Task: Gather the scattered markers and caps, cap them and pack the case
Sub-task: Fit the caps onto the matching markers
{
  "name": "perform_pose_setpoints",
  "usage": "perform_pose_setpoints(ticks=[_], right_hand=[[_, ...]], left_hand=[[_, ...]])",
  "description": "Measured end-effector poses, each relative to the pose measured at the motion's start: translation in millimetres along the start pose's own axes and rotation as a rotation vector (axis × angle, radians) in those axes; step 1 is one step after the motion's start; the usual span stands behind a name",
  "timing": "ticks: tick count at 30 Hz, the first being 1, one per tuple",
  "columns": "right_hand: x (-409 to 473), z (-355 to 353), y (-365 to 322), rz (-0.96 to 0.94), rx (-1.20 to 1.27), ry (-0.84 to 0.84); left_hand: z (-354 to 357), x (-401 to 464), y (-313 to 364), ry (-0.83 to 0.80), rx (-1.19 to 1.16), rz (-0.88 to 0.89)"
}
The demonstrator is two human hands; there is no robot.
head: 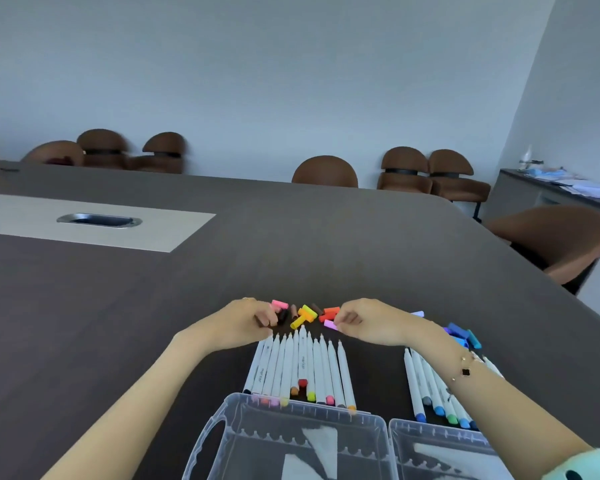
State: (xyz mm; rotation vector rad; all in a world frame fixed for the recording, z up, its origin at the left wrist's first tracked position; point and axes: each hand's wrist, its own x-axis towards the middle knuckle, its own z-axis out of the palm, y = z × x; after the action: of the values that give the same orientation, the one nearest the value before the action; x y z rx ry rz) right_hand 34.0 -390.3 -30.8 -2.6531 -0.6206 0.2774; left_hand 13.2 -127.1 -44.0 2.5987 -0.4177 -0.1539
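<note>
Your left hand [253, 320] and right hand [364, 320] sit side by side on the dark table [326, 244], a gap between them. Left fingers are curled around a dark cap [282, 316], pinching it. Right fingers pinch a lilac cap [330, 324] at the thumb side.

Between your hands lies the loose cap pile [309, 313]: pink just beyond your left fingertips, brown, yellow and orange in the middle, red-orange touching your right knuckles' near side. Exact count unclear, some overlap.

Just below your hands, toward you, a row of white markers [302, 368] lies side by side, uncapped tips pointing at the pile, coloured end caps toward you. The left end of the row runs under your left wrist.

Under your right forearm a second row of white markers [430, 386] with blue and green ends fans out. Beyond your right wrist, outer side, a heap of blue and purple caps [461, 336]; one pale lilac cap [418, 313] peeks out behind the right hand.

Nearest you, between your forearms, the clear plastic case [291, 441] lies open, handle on the left side, its second half [440, 445] under your right forearm. Slotted dividers are visible; no markers visible in it.

A bracelet [465, 371] is on your right wrist.
</note>
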Motion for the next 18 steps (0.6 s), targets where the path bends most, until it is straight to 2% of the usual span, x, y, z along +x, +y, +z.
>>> perform_pose_setpoints(ticks=[7, 13, 18], right_hand=[[16.7, 2.5, -6.4, 0.022, -0.006, 0.018], [18.3, 1.9, 5.1, 0.089, -0.015, 0.147], [36.8, 9.6, -6.5, 0.044, -0.004, 0.214]], left_hand=[[12.3, -12.7, -13.8, -0.045, -0.055, -0.158], [15.8, -12.7, -6.2, -0.069, 0.035, -0.277], [24.5, -17.0, -5.6, 0.057, 0.098, -0.261]])
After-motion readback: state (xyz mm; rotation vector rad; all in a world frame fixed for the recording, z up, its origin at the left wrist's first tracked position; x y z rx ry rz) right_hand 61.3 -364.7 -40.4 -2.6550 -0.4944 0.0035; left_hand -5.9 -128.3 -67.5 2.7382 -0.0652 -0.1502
